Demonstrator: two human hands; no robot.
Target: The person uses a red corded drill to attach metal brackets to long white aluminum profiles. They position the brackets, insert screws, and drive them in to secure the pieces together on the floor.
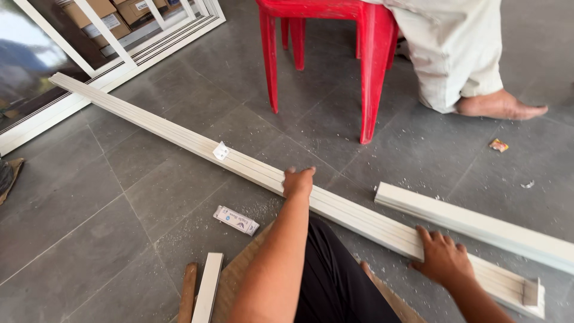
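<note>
A long white grooved frame rail [179, 136] lies on the grey tiled floor, running from far left to near right. My left hand [298, 182] rests on its middle, fingers curled over the far edge. Palm down on the rail near its right end lies my right hand [442, 258], fingers spread. A small white bracket [220, 151] sits on the rail to the left of my left hand. A shorter white rail [478, 224] lies just beyond my right hand.
A red plastic stool [335, 54] stands behind the rail, with another person's leg and bare foot [499, 106] beside it. A small white box [236, 219], white shavings, a short white offcut [207, 288] and a wooden handle [188, 294] lie near me. White window frames [113, 48] lean at far left.
</note>
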